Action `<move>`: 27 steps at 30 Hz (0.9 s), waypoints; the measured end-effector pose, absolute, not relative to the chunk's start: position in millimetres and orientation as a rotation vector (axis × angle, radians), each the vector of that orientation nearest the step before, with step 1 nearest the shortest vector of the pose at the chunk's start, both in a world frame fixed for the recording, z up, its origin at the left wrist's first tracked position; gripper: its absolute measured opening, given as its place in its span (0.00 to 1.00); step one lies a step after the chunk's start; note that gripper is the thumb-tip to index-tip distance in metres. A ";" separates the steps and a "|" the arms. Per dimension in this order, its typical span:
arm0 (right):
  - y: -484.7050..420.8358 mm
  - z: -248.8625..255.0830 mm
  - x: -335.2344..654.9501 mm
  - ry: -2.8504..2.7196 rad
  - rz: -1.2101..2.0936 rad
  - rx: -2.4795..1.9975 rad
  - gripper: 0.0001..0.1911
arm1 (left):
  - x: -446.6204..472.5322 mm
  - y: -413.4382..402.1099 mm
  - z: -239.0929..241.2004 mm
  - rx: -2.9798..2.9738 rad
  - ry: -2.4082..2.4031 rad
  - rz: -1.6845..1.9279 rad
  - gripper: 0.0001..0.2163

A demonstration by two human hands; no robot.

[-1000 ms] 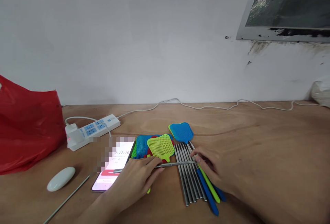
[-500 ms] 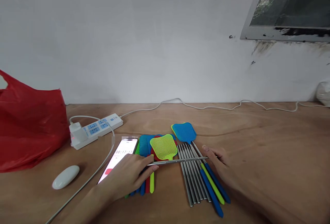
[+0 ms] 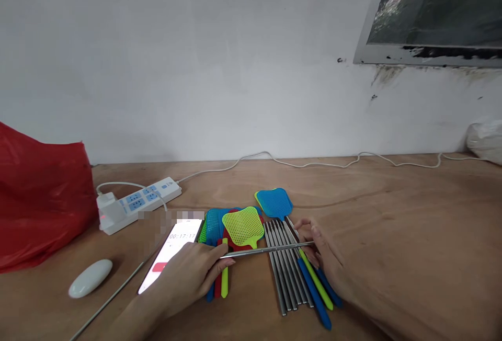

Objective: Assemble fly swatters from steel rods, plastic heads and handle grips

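My left hand (image 3: 196,268) is closed around the near end of a thin metal rod (image 3: 266,250). The rod lies level across the front, its right end meeting the fingers of my right hand (image 3: 323,257), which are bent around that tip. Beneath it, several metal rods (image 3: 284,270) rest side by side on the table. Fly swatters with blue and yellow-green handles lie beside them, a blue swatter head (image 3: 276,203) on top. By my left hand are loose heads, including a yellow-green swatter head (image 3: 243,227), and short plastic handles (image 3: 225,275), partly covered by the hand.
A phone (image 3: 176,247) with a running timer lies under my left forearm. Farther left are a white power strip (image 3: 145,202), a white oval mouse-like object (image 3: 91,278) and a red plastic bag (image 3: 43,200). A white cable (image 3: 306,165) runs along the wall.
My right hand's fingers have shifted and bent around the rod's right end. The rod stays level in my left hand. The whole view has moved slightly.
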State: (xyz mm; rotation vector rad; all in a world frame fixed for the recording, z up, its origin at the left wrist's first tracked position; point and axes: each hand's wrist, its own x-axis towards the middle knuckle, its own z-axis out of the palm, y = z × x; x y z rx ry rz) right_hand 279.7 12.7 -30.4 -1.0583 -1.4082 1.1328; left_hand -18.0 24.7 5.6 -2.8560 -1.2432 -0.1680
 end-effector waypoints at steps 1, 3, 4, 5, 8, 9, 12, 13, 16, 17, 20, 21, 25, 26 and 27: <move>11.6 -30.1 276.5 -1.440 1.116 -1.042 0.26 | -17.0 23.5 5.5 -2.868 -1.249 -0.163 0.26; 10.0 -29.8 270.8 -1.481 1.087 -1.018 0.27 | -14.8 21.0 5.0 -2.890 -1.260 -0.163 0.25; 9.8 -29.7 268.7 -1.479 1.082 -1.003 0.28 | -13.9 20.0 4.8 -2.897 -1.263 -0.169 0.25; 10.0 -29.3 267.3 -1.465 1.085 -0.988 0.28 | -13.2 19.2 4.5 -2.897 -1.263 -0.182 0.24; 11.9 -26.1 265.1 -1.417 1.083 -0.966 0.29 | -12.8 18.4 3.6 -2.871 -1.248 -0.223 0.25; 12.4 -24.7 264.1 -1.410 1.079 -0.973 0.29 | -12.6 18.2 3.3 -2.855 -1.244 -0.239 0.25; 11.1 -22.1 256.4 -1.417 1.117 -1.013 0.30 | -9.4 16.1 2.5 -2.842 -1.227 -0.266 0.25; 9.5 -22.0 252.4 -1.435 1.149 -1.026 0.30 | -7.4 14.9 2.0 -2.856 -1.227 -0.264 0.25; 3.0 -22.3 240.6 -1.444 1.196 -1.014 0.30 | -1.4 11.2 0.4 -2.902 -1.265 -0.238 0.23; 1.1 -22.0 238.2 -1.443 1.199 -1.014 0.30 | -0.1 10.4 0.0 -2.906 -1.280 -0.239 0.23; -0.8 -19.4 238.3 -1.465 1.205 -1.013 0.30 | 0.5 10.2 1.6 -2.921 -1.291 -0.276 0.21; 0.1 -18.5 240.4 -1.471 1.209 -1.014 0.31 | -0.3 10.7 3.2 -2.927 -1.291 -0.293 0.20; 8.1 -17.4 250.8 -1.360 1.156 -1.014 0.28 | -6.2 13.9 12.7 -2.925 -1.321 -0.349 0.17; 10.0 -17.1 252.5 -1.319 1.158 -1.005 0.25 | -7.7 14.8 14.8 -2.922 -1.327 -0.352 0.16; 11.3 -16.2 253.6 -1.263 1.187 -0.986 0.22 | -9.0 15.6 16.5 -2.922 -1.328 -0.354 0.15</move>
